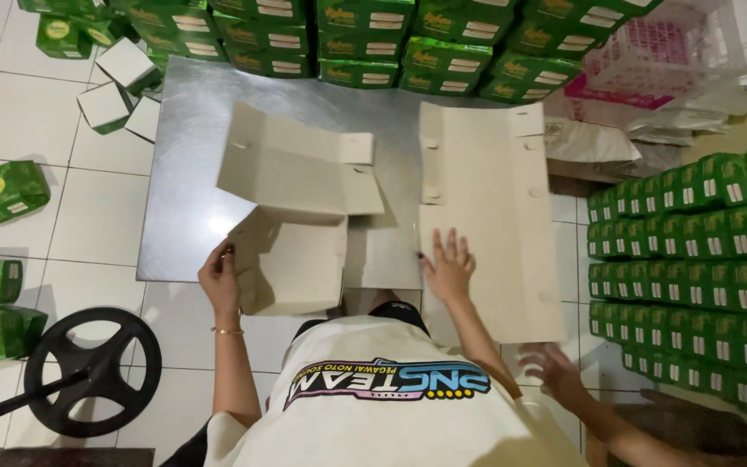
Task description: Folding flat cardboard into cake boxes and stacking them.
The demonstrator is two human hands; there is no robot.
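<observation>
My left hand grips the lower left edge of a half-folded beige cardboard carton, whose flaps stand open above the metal sheet. My right hand lies flat with fingers spread on the lower left part of a flat cardboard blank that lies beside the carton. The carton and the blank are a little apart. Another person's hand reaches in from the lower right, near the blank's bottom corner.
Stacked green boxes line the far edge and the right side. Loose green boxes lie on the white tiled floor at the left. A black wheel sits lower left, a white and pink crate upper right.
</observation>
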